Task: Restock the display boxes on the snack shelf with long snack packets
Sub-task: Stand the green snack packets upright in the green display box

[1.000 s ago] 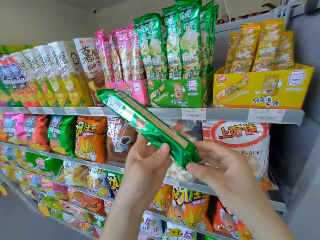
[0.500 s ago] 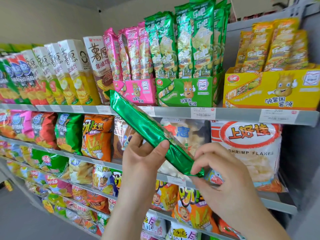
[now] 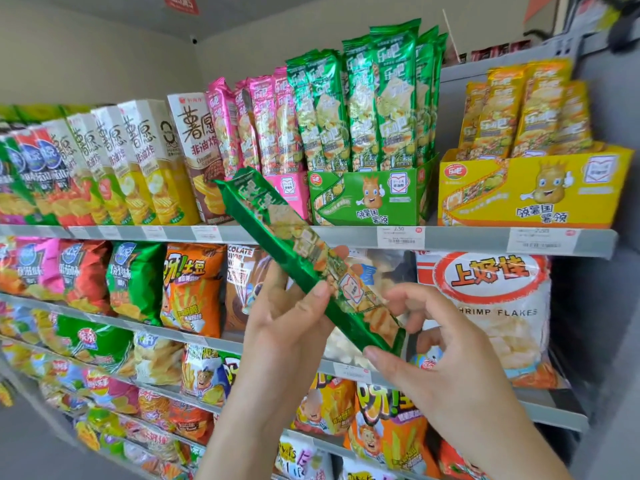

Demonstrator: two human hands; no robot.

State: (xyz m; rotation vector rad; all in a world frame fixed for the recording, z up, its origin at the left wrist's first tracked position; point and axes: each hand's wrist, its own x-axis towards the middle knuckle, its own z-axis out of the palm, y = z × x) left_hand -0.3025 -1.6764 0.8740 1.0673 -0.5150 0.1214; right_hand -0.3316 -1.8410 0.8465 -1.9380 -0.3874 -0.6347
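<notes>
A long green snack packet point(image 3: 287, 237) slants from upper left to lower right in front of the shelf, printed face toward me. My left hand point(image 3: 291, 317) grips its middle from below, thumb on the front. My right hand point(image 3: 440, 344) pinches its lower end between thumb and fingers. On the top shelf stand three display boxes: a green box point(image 3: 367, 199) packed with upright green packets, a pink box point(image 3: 291, 188) partly hidden behind the held packet, and a yellow box point(image 3: 530, 188) with yellow packets.
Tall yellow and brown snack cartons point(image 3: 145, 164) line the top shelf left of the pink box. Chip bags fill the lower shelves, with a large shrimp flakes bag point(image 3: 491, 306) behind my right hand. The grey shelf edge point(image 3: 450, 237) carries price tags.
The packet has been rotated about its length, from its plain seamed back to its printed front. Both hands kept their hold, and the view shifted slightly left and upward.
</notes>
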